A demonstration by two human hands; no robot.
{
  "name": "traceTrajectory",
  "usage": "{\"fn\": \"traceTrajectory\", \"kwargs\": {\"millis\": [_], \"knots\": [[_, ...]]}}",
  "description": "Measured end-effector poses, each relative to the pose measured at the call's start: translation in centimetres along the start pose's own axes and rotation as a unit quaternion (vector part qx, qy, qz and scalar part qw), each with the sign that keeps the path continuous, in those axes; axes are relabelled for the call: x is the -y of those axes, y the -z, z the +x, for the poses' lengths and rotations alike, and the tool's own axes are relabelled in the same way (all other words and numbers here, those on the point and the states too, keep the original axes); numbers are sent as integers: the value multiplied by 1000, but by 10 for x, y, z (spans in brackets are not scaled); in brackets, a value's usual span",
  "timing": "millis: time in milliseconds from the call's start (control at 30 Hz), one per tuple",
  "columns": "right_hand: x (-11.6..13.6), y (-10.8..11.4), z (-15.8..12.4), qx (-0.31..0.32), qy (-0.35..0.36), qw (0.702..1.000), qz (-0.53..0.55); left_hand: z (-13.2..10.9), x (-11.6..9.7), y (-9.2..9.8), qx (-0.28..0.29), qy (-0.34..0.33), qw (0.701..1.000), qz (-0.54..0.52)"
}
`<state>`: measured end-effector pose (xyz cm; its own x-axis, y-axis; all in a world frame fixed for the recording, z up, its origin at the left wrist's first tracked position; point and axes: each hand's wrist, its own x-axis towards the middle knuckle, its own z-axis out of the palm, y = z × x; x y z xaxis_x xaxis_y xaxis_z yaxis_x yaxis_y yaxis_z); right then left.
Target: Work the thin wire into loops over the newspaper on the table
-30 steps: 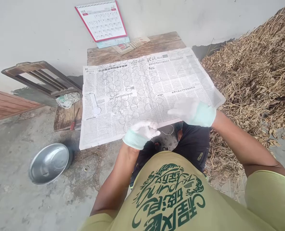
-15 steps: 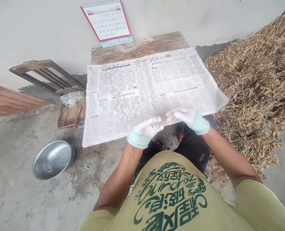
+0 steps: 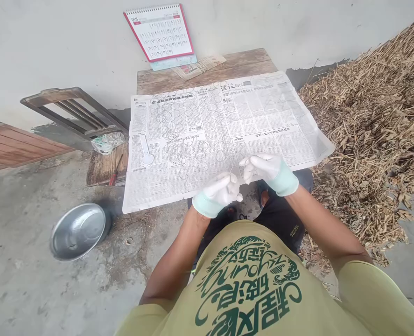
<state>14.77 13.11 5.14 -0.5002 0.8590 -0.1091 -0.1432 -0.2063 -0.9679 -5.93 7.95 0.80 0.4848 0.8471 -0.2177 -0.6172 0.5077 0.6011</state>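
Both my hands wear white gloves with pale green cuffs and hover over the near edge of a newspaper sheet (image 3: 291, 149). My left hand (image 3: 222, 187) is closed, fingertips pinched together. Beside it, slightly higher, my right hand (image 3: 263, 169) is also closed in a pinch. A thin wire-like strand (image 3: 232, 161) shows faintly between the fingertips; its ends are hidden by the gloves. Many thin dark loops (image 3: 201, 146), like bent wire, are spread over the middle and left of the newspaper; whether they lie loose or are fixed I cannot tell.
A wooden table (image 3: 242, 63) carries the newspaper, a desk calendar (image 3: 163, 35) and a folded paper (image 3: 196, 67). On a wooden chair (image 3: 70, 105) lie a plastic bag (image 3: 107, 142) and a red-handled tool (image 3: 114, 177). A metal basin (image 3: 80, 232) stands left; dry stalks (image 3: 371, 126) are heaped right.
My fingers have curled from looser, more stretched poses into pinches. My right hand has shifted slightly left, and my left hand slightly right and down. The whole view has shifted a little.
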Motion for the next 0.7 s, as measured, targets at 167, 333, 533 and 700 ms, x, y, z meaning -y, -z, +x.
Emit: {"fn": "traceTrajectory", "kwargs": {"millis": [167, 333, 533, 700], "knots": [[-13, 6, 7, 41, -14, 996, 81, 2, 0, -6, -19, 5, 1000, 4], [-22, 6, 9, 72, -2, 991, 115, 2, 2, -10, -4, -8, 1000, -6], [-23, -9, -1, 72, -24, 996, 46, 9, 10, -3, -13, -54, 998, -17], [-12, -24, -8, -7, -50, 996, -72, 13, 18, 7, -5, -68, 998, 16]]}}
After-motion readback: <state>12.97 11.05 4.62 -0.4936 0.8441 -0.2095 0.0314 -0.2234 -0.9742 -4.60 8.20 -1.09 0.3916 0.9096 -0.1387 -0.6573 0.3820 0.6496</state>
